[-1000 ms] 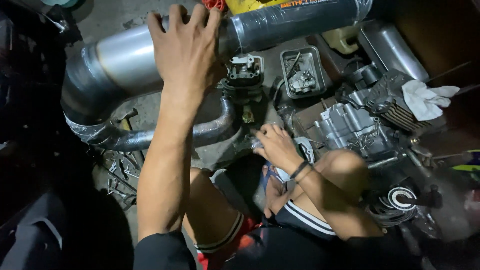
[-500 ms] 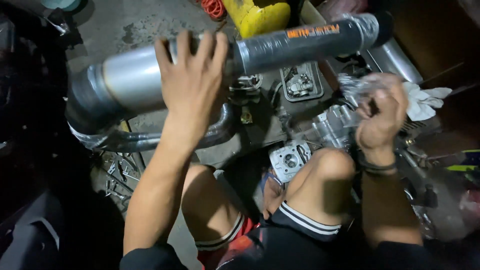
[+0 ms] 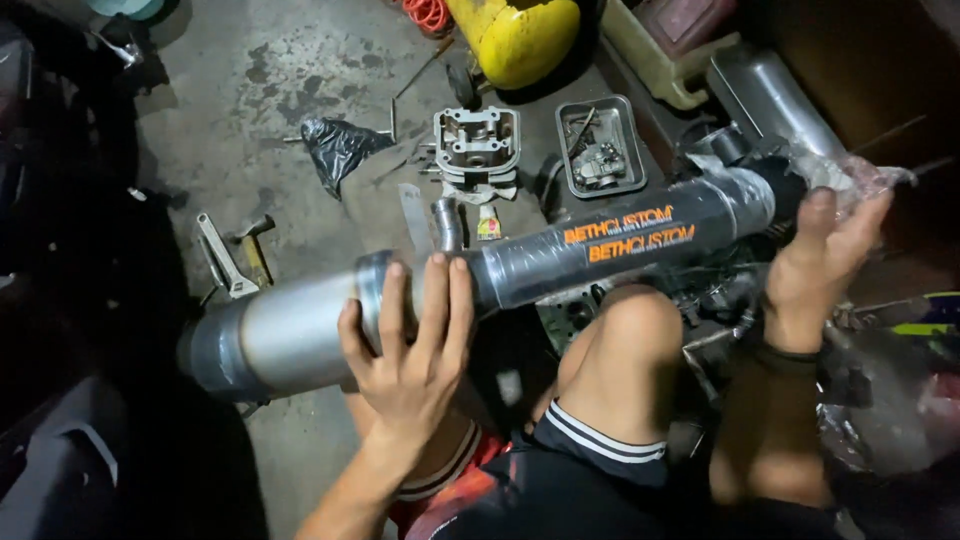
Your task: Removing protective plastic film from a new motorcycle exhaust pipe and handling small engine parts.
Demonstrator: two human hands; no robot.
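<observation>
Across the person's raised knee [image 3: 625,350], a long exhaust muffler [image 3: 480,285] lies nearly level, its silver end low at the left and its dark, plastic-wrapped end higher at the right. The left hand [image 3: 410,350] cups the middle of the pipe from below and in front, fingers spread upward over the seam where bare metal meets the dark wrap; this grip is closed on the muffler and looks to carry most of its weight. The right hand [image 3: 825,255] is at the far dark end, fingers curled around the tip and the loose clear plastic wrap [image 3: 850,175] that bunches there; it steadies that end, though whether it pinches the plastic or the pipe itself I cannot tell. Holding at the middle and the end keeps so long a piece balanced and clear of the clutter below.

On the concrete floor [image 3: 290,70] beyond the pipe stand a cylinder head [image 3: 477,140] and a small metal tray [image 3: 600,145] of parts, side by side. A crumpled black bag [image 3: 335,145] lies further left, and a wrench [image 3: 225,255] rests near the silver end. A yellow tank [image 3: 520,35] sits at the top edge.
</observation>
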